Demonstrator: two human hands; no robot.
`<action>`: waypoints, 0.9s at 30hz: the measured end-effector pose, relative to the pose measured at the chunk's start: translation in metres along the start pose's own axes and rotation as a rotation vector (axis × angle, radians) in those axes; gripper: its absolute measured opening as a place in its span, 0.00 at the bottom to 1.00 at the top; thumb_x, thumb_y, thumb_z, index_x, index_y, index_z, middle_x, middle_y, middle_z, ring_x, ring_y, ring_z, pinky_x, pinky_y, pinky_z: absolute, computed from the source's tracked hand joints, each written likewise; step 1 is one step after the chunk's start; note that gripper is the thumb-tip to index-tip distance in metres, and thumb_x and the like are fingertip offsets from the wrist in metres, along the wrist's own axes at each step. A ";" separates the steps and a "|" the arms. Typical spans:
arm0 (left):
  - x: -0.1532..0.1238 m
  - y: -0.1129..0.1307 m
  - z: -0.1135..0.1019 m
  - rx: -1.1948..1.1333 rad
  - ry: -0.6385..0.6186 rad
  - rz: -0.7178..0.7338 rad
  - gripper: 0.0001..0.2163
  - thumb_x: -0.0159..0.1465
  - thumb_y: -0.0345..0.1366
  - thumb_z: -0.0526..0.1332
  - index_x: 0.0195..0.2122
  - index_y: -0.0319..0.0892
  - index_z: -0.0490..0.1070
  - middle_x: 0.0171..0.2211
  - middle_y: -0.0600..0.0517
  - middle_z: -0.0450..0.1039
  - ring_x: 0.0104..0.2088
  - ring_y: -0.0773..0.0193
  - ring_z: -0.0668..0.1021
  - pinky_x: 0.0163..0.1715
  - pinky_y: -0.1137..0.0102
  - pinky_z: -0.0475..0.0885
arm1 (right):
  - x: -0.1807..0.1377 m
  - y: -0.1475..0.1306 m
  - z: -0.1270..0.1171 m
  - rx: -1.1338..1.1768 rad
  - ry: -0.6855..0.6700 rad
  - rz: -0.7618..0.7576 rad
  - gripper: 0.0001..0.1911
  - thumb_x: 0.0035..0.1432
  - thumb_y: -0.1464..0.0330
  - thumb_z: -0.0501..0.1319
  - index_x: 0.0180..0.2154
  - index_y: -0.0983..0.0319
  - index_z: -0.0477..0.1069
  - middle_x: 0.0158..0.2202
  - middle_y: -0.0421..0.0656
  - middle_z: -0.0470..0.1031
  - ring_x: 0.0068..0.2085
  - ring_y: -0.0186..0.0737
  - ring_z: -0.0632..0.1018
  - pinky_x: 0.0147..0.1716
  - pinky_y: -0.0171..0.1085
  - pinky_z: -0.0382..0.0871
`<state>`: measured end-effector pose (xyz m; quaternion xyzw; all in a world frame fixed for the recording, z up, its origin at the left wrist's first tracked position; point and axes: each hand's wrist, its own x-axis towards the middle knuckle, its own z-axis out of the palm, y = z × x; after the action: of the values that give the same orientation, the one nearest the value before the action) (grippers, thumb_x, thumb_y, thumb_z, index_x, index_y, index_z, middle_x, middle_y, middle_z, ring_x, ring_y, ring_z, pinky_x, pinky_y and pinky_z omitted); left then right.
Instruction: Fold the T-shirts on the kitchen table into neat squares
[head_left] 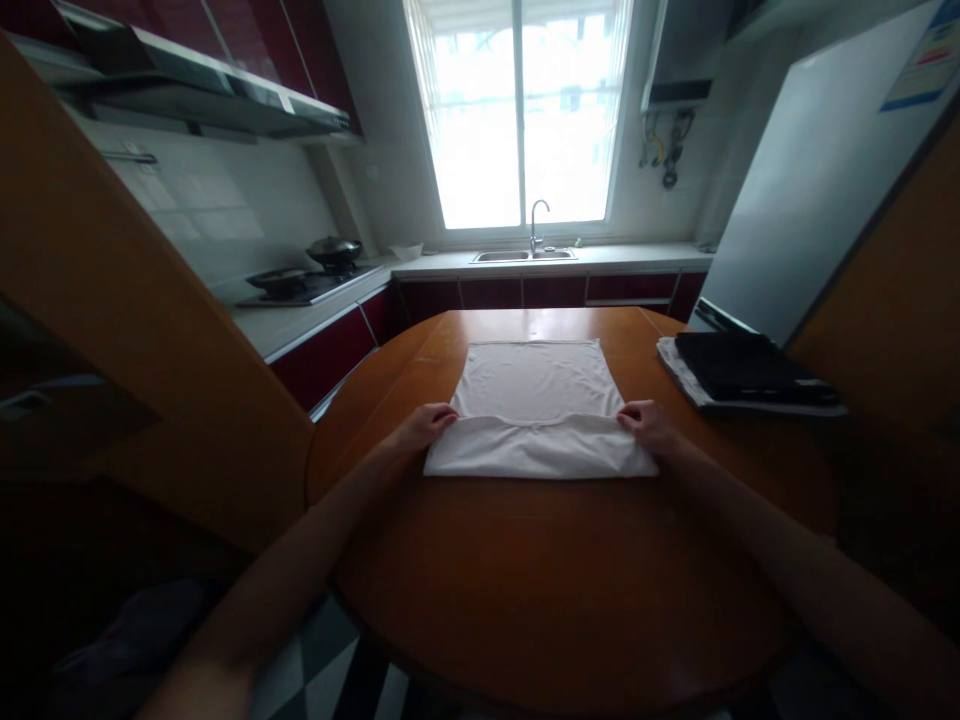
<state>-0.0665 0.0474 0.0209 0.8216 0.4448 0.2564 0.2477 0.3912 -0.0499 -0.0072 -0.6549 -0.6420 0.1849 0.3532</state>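
A white cloth garment, perhaps a T-shirt, lies flat on the wooden table. Its near part is folded over, away from me, and the edge of that flap runs across the middle with a slight sag. My left hand pinches the left end of the flap's edge. At the right end, my right hand grips the same edge between thumb and fingers. Both hands rest close to the tabletop. Soft wrinkles show in the far half of the cloth.
To the right on the table sits a stack of folded clothes, black over white. Behind the table runs a counter with a sink under a window. A stove with pans stands at the left, a fridge at the right.
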 end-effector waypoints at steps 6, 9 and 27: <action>0.010 -0.008 -0.012 -0.035 -0.044 0.028 0.19 0.57 0.52 0.65 0.34 0.38 0.79 0.27 0.51 0.77 0.28 0.63 0.75 0.29 0.71 0.69 | 0.010 0.003 -0.015 0.076 -0.060 -0.037 0.16 0.52 0.59 0.62 0.31 0.64 0.81 0.30 0.46 0.82 0.32 0.43 0.79 0.30 0.36 0.68; 0.030 -0.005 -0.024 -0.064 0.025 0.051 0.19 0.58 0.52 0.66 0.36 0.38 0.79 0.30 0.50 0.79 0.30 0.63 0.76 0.31 0.71 0.70 | 0.029 -0.009 -0.032 0.076 0.011 -0.075 0.16 0.53 0.59 0.62 0.33 0.65 0.81 0.33 0.47 0.83 0.34 0.44 0.79 0.33 0.36 0.70; 0.094 -0.055 0.015 0.019 0.221 0.000 0.19 0.56 0.53 0.64 0.34 0.40 0.78 0.32 0.48 0.80 0.32 0.59 0.79 0.36 0.67 0.74 | 0.093 0.027 0.006 0.130 0.061 0.097 0.14 0.54 0.64 0.63 0.35 0.69 0.81 0.34 0.49 0.83 0.33 0.41 0.80 0.32 0.33 0.71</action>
<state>-0.0461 0.1516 -0.0062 0.7907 0.4718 0.3412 0.1893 0.4161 0.0436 -0.0105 -0.6664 -0.5850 0.2230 0.4049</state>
